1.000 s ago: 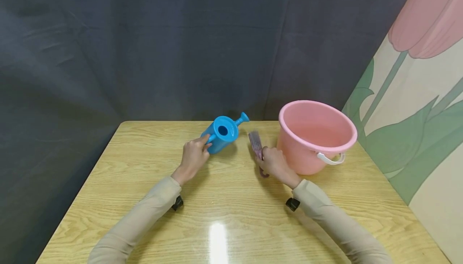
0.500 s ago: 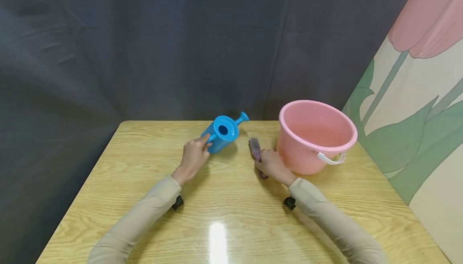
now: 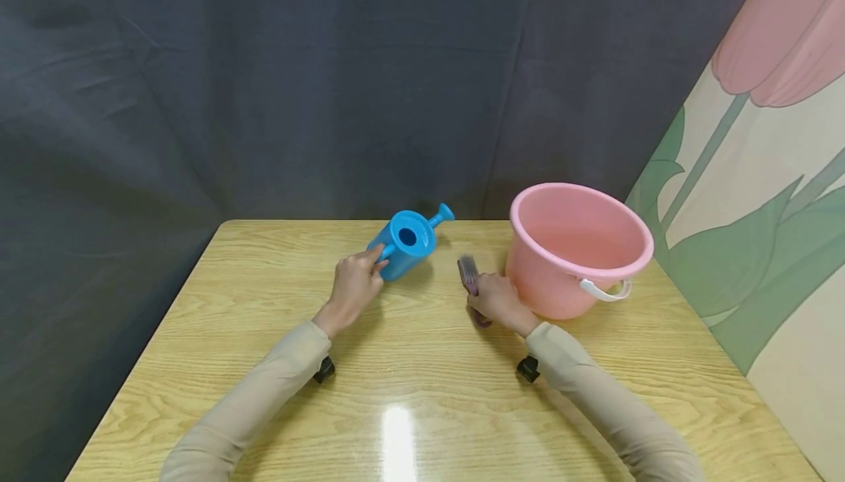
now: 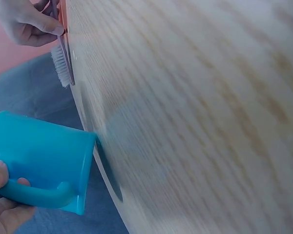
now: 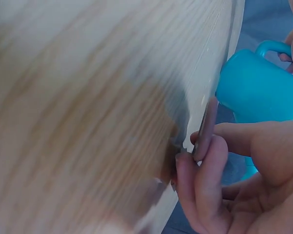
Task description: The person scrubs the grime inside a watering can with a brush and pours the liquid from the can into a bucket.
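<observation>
My left hand (image 3: 356, 282) grips the handle of a blue watering can (image 3: 417, 256), whose spout points to the back right in the head view. In the left wrist view the can (image 4: 41, 151) leans, with one edge of its base close to the table. My right hand (image 3: 502, 298) pinches the handle of a purple scrubbing brush (image 3: 468, 271), left of the pink bucket. The brush's pale bristles (image 4: 60, 66) face up, away from the tabletop. Fingers of my right hand (image 5: 212, 190) curl round the handle in the right wrist view.
A pink bucket (image 3: 541, 287) with a white carrying handle (image 3: 604, 291) stands at the back right of the wooden table (image 3: 422, 364). Behind the table hangs a dark curtain (image 3: 363, 86). A wall painted with tulips (image 3: 759, 247) borders the right side.
My right hand has drawn the scrubbing brush slightly toward me, then a little to the right. The left hand and the watering can have stayed in place.
</observation>
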Demonstrator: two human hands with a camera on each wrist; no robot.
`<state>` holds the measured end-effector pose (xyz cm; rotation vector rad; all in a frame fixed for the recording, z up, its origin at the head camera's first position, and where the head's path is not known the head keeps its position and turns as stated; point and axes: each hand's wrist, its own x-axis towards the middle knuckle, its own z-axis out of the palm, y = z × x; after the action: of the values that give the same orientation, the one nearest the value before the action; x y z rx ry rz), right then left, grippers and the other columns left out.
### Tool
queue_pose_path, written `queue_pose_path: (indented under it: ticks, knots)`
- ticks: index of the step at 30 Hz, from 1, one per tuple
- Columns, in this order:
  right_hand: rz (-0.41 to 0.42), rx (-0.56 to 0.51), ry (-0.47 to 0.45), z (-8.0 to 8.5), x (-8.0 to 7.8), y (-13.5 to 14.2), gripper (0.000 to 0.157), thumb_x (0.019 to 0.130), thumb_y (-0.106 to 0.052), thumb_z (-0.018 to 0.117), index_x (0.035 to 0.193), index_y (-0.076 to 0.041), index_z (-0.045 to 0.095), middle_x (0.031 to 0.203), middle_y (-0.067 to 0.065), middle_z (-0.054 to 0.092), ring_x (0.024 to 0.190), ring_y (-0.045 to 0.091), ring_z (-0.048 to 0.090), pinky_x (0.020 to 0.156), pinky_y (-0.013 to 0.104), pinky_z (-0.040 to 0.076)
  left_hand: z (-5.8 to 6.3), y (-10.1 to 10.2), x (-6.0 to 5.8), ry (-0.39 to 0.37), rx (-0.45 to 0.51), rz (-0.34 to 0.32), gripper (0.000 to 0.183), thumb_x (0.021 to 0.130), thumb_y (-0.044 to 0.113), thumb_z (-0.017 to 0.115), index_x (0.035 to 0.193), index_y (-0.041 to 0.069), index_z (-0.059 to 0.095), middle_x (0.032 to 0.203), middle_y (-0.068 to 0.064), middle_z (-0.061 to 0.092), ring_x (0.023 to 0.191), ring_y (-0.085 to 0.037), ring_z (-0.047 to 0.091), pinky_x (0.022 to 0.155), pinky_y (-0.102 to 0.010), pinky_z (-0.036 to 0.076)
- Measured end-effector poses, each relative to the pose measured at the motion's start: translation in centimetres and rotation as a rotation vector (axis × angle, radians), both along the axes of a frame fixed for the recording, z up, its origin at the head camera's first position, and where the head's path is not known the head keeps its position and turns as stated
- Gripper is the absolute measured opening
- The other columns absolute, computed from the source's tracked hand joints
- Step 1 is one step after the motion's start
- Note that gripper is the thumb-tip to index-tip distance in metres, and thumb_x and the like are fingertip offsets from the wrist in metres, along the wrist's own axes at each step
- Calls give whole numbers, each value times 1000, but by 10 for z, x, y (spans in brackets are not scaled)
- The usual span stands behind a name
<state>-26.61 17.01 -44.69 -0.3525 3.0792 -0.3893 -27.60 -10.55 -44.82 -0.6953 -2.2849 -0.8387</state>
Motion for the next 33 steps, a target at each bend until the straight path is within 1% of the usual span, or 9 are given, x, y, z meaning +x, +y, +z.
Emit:
queue_pose_path:
  ticks: [7,10,15,21,24,28,31,33]
  knots:
    - [-28,10,-13,-2,-1,0,32,83,-16,69,57,-14,50,63,6,57,58,24,57,51,42,50,0,0,0,12,-1,-1,22,89,-7,67,76,5,53,71,-15,66,58,-21,62,56,-40,55]
    - [-42,21,-13,-1,0,0,33,83,-18,70,59,-13,48,66,8,57,61,26,57,52,43,50,0,0,0,10,0,-3,21,89,-7,67,77,4,54,73,-16,67,58,-22,64,56,-41,56]
    - [-49,35,-7,0,2,-1,30,84,-20,72,65,-11,50,70,12,57,64,30,58,54,47,51,1,-1,1,2,0,0,18,89,-6,67,78,3,56,77,-17,70,62,-25,67,57,-41,57]
    - [-44,46,-16,1,3,-1,28,84,-19,70,66,-10,51,71,11,57,66,30,59,54,47,51,1,-1,1,4,6,-6,16,89,-7,66,79,2,58,76,-17,70,62,-26,68,56,-41,56]
    - [-44,55,-20,1,3,-1,27,85,-20,70,67,-10,51,72,10,57,67,30,58,55,47,51,0,-1,0,6,8,-6,14,89,-7,67,80,1,59,77,-17,70,64,-27,69,59,-42,57]
    - [-47,68,-15,-1,3,-1,26,85,-21,70,70,-9,52,73,10,57,68,29,58,56,47,51,-1,-1,0,-1,11,-1,4,88,-4,70,89,-3,67,82,-19,72,70,-31,71,63,-44,59]
    - [-45,76,-9,-2,3,1,25,86,-21,69,71,-9,52,73,9,56,67,28,57,57,47,50,-2,-2,1,-13,16,3,13,88,-2,72,100,-6,70,85,-21,72,72,-33,72,64,-46,59]
    - [-44,75,-1,-2,4,1,25,86,-21,69,71,-9,53,72,8,55,67,27,56,56,47,50,-3,-2,1,-12,17,2,16,88,-1,73,102,-7,70,86,-22,72,72,-33,72,64,-47,59]
